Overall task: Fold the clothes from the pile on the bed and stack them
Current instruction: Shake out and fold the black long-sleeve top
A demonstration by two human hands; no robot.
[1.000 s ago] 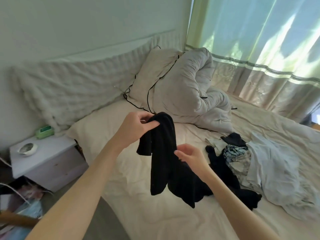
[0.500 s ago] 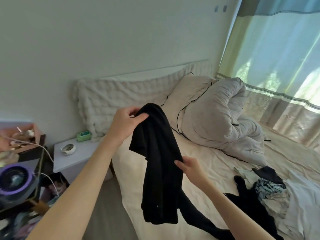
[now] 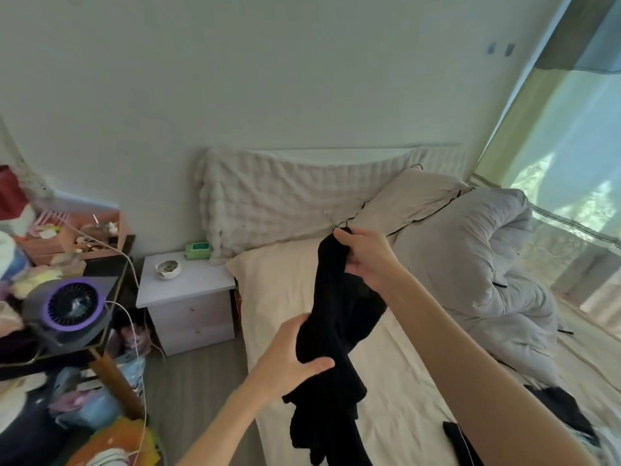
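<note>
Holding the black garment (image 3: 336, 317) up over the bed (image 3: 285, 297), the right hand (image 3: 364, 258) pinches its top and the left hand (image 3: 289, 359) grips lower, so folding has only begun and next it likely needs spreading flat.

Soft, matt black knit garment (image 3: 331, 317), light-swallowing cloth bunched in folds. Under it the cream cotton bedsheet (image 3: 279, 297), smooth and faintly creased. Puffy grey quilted duvet (image 3: 470, 264) carries a slight sheen. Fluffy white ribbed headboard throw (image 3: 268, 196), rough-textured. Pale lilac bedside cabinet (image 3: 188, 297), matt, probably painted wood. Purple-ringed fan (image 3: 72, 306), glossy plastic.
</note>
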